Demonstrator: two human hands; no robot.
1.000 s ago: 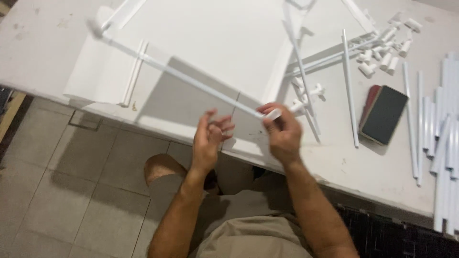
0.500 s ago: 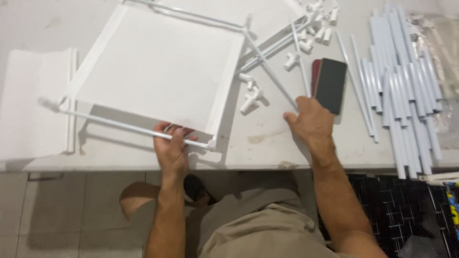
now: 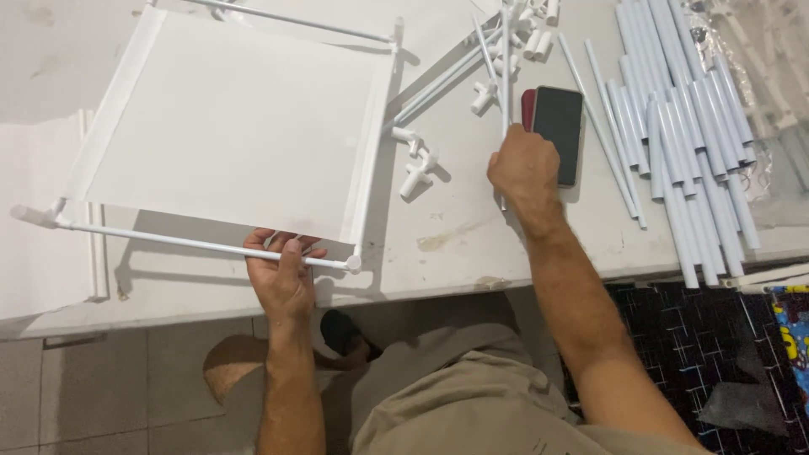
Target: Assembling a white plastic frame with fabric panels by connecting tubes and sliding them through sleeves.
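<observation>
- The left hand [image 3: 282, 274] keeps its grip closed around the near white rod [image 3: 202, 244] of the fabric shelf panel [image 3: 227, 126], which now lies flat on the bench [image 3: 447, 244], nearer the left than a moment ago.
- The right hand [image 3: 524, 168] has left the rod and moved far right; its grip now wraps a loose thin rod [image 3: 506, 67] beside the dark phone [image 3: 558, 131].
- Small connectors [image 3: 417, 164] lie between the hands; a pile of white tubes [image 3: 683, 135] sits at the right.
- Judging by this, one corner looks finished and another piece is being fetched.

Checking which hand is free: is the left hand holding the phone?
No, the left hand grips the frame's front rod; the phone lies by the right hand.
</observation>
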